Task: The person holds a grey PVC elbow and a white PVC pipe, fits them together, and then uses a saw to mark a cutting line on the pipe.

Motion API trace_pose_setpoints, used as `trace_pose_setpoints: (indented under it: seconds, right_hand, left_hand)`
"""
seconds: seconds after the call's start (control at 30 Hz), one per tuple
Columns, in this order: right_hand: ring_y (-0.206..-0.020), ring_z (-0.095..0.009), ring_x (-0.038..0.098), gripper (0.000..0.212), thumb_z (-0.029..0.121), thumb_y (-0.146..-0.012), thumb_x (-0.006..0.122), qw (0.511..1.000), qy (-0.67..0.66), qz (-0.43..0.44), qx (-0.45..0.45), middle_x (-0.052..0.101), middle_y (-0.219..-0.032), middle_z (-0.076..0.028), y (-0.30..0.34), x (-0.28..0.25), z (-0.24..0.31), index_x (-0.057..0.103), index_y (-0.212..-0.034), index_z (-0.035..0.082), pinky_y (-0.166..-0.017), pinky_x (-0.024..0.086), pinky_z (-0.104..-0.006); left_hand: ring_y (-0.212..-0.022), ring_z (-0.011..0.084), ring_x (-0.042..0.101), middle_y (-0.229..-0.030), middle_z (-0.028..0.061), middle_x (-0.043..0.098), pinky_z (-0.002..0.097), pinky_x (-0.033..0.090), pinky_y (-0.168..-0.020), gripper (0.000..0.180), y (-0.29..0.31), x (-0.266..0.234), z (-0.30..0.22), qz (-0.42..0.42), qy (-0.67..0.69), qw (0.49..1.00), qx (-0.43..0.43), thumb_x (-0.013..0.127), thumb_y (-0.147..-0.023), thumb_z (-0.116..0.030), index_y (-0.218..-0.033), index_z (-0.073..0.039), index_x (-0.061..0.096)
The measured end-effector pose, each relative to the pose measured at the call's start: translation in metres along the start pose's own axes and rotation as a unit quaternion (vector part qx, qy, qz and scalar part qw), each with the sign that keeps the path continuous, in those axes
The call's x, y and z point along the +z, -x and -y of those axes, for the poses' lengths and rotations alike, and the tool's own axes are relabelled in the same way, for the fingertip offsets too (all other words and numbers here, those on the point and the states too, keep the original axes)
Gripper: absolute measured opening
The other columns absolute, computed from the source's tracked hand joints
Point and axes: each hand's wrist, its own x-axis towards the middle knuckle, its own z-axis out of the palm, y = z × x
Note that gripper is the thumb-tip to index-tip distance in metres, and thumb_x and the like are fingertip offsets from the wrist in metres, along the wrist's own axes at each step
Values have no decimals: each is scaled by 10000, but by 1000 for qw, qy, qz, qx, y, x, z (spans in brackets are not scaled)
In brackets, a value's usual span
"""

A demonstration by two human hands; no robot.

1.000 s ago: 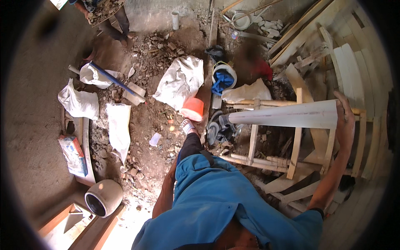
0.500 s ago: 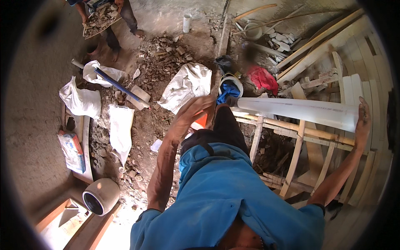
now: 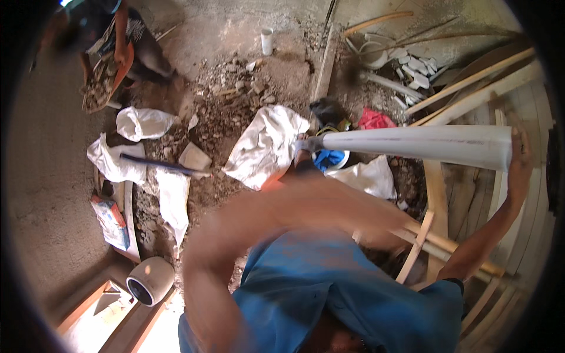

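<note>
A long white plastic pipe (image 3: 418,144) stands on the right, its wide top end near me and its far end down by my foot. My right hand (image 3: 520,156) holds the pipe at its top rim, fingers along the edge. My left arm is swung across the front of my blue shirt. My left hand (image 3: 385,220) is smeared by motion, close to a wooden ladder (image 3: 438,238), so its fingers and any contact cannot be made out. Past the pipe's low end sits a bucket with blue cloth (image 3: 328,160).
White sacks (image 3: 268,141) lie among rubble (image 3: 235,82). A co-worker (image 3: 138,44) at the far left tilts a container of debris (image 3: 100,85). Planks (image 3: 479,82) line the right side. A rounded pot (image 3: 154,279) stands at the lower left. A short upright pipe (image 3: 266,41) rises far ahead.
My left arm has swung right across my body. The pipe's top has shifted slightly up in view, with my right hand still on it. The co-worker's container has tipped and moved left.
</note>
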Motion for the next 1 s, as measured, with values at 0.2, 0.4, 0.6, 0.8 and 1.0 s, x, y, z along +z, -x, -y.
trace_pose_setpoints:
  seconds: [0.2,0.4,0.6,0.8,1.0]
  right_hand:
    - [-1371,-222,535,437,338,-1106,506,992,-68,81,-65,631,-1439,-77,-140,33,4,608,-1466,112,-1175,356,-365]
    - [-1361,-189,542,410,300,-1117,487,991,-67,-18,-114,643,-1427,-59,-253,32,33,632,-1427,74,-1173,372,-375]
    - [-1352,-174,549,392,253,-1130,445,969,-60,-32,-237,637,-1440,-56,-348,64,64,628,-1431,82,-1172,371,-333]
    - [-1376,-173,524,411,267,-1128,427,947,-48,-30,-317,615,-1466,-43,-418,118,138,602,-1452,84,-1180,364,-335]
    - [-1111,-171,594,317,147,-1043,566,911,-151,-43,-381,709,-1292,-99,-471,171,237,702,-1297,13,-937,430,-314]
  left_hand:
    - [-1233,272,610,-1343,173,611,477,481,-1043,503,-6,-137,153,-339,-166,859,-345,598,-1038,-395,-1387,-38,545]
    - [-1310,297,584,-1435,149,585,460,475,-1094,560,31,-174,235,-545,-7,713,-441,569,-1048,-453,-1437,-52,534]
    - [-1301,295,592,-1424,145,591,453,484,-1083,534,-21,-192,267,-554,-6,715,-426,575,-1051,-419,-1431,-46,537]
    - [-1280,335,600,-1412,167,562,507,517,-1075,523,-39,-251,316,-577,87,734,-347,655,-1013,-366,-1396,-34,524]
    - [-1397,361,504,-1543,180,428,591,475,-1114,746,-34,-344,401,-673,310,598,-306,622,-1020,-419,-1610,-128,270]
